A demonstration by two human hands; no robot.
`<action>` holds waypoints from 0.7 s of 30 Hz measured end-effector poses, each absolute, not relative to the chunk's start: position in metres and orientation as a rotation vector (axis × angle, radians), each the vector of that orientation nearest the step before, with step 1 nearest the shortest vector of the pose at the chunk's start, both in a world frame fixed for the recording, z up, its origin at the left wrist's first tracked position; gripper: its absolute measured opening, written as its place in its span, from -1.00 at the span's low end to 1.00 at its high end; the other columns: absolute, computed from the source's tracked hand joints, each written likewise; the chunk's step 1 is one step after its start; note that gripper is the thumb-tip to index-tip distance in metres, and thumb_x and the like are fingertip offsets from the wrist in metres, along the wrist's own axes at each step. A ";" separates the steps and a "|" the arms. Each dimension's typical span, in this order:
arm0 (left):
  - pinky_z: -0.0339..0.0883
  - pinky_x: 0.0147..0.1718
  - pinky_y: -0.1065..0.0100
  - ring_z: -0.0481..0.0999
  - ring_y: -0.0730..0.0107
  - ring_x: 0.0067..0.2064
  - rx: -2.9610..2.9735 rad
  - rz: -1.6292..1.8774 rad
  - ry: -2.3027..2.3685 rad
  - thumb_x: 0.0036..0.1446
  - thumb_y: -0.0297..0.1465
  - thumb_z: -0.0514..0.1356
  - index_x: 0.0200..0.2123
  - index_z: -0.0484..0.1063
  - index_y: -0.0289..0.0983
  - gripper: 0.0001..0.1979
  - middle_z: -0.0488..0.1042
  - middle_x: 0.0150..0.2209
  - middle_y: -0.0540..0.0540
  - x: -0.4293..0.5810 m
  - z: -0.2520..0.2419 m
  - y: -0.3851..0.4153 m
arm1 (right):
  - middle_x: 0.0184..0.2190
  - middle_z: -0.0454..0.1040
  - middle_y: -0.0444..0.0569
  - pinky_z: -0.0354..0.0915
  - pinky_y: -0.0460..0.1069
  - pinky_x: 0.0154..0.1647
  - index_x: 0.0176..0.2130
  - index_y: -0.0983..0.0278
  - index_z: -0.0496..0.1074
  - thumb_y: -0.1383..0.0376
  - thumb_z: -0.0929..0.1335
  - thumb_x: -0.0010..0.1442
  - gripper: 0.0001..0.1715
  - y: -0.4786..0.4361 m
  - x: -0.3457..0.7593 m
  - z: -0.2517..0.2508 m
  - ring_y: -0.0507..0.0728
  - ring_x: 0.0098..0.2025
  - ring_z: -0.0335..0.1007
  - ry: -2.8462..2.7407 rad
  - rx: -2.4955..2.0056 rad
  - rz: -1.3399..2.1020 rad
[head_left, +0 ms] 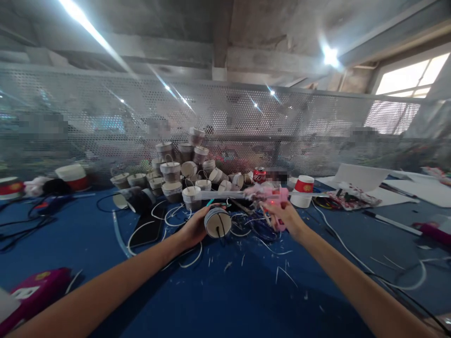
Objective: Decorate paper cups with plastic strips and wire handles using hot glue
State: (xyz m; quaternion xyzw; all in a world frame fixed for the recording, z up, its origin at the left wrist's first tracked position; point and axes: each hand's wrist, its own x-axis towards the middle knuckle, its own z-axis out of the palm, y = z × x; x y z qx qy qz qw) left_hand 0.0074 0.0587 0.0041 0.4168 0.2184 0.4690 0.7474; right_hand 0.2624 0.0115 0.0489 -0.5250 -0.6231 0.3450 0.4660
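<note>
My left hand is closed round a small grey cup, tilted so its pale round face and a dark cord point toward me. A thin teal item shows just above that hand. My right hand grips a pink glue gun with a small red light; a clear stick extends from it. The two hands are apart, with tangled dark and white cords between them. Behind my left hand stands a pile of similar small cups with wire loops.
Red-and-white tubs stand at right and left. A red can is at the back. Near the left edge lies a magenta tool. White papers, a pen and a white cable are on the right. A perforated screen rises behind.
</note>
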 end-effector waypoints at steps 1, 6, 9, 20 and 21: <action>0.28 -0.17 0.24 0.47 0.23 -0.17 0.884 1.036 0.483 0.08 -0.35 0.16 -0.20 0.44 -0.32 -0.77 0.51 -0.16 -0.16 0.007 0.004 0.059 | -0.84 0.14 -0.24 0.17 -0.06 -0.72 -0.53 0.25 0.30 -0.03 0.33 -0.08 -0.61 0.009 0.258 0.048 0.00 -0.79 0.09 -1.526 -1.221 0.977; 0.26 -0.11 0.20 0.47 0.22 -0.16 0.778 1.045 0.515 0.12 -0.34 0.12 -0.21 0.41 -0.34 -0.78 0.50 -0.17 -0.15 0.005 0.004 0.063 | -0.74 0.30 -0.24 0.05 -0.15 -0.81 -0.28 0.28 0.37 0.12 0.44 -0.18 -0.55 -0.002 0.250 0.046 -0.07 -0.79 0.10 -1.530 -1.148 1.235; 0.27 -0.12 0.21 0.47 0.23 -0.17 0.772 1.069 0.536 0.12 -0.36 0.13 -0.19 0.40 -0.32 -0.79 0.50 -0.19 -0.14 0.005 0.004 0.063 | -0.64 0.39 -0.17 0.05 -0.15 -0.81 -0.20 0.31 0.37 0.13 0.40 -0.10 -0.54 -0.004 0.249 0.042 -0.09 -0.78 0.10 -1.621 -1.168 1.242; 0.29 -0.24 0.29 0.46 0.29 -0.22 0.843 1.077 0.510 0.05 -0.36 0.19 -0.13 0.39 -0.26 -0.73 0.48 -0.21 -0.10 0.005 -0.001 0.063 | -0.39 0.45 -0.07 0.30 -0.05 -0.30 -0.18 0.31 0.42 0.31 0.32 0.05 -0.72 -0.008 0.227 0.027 0.04 -0.38 0.33 -1.997 -1.099 0.782; 0.29 -0.24 0.29 0.46 0.29 -0.21 0.843 1.081 0.502 0.05 -0.37 0.20 -0.13 0.39 -0.26 -0.73 0.48 -0.21 -0.10 0.005 -0.001 0.063 | -0.37 0.45 -0.06 0.30 -0.04 -0.27 -0.17 0.31 0.42 0.31 0.32 0.06 -0.72 -0.008 0.226 0.027 0.05 -0.34 0.34 -1.999 -1.086 0.781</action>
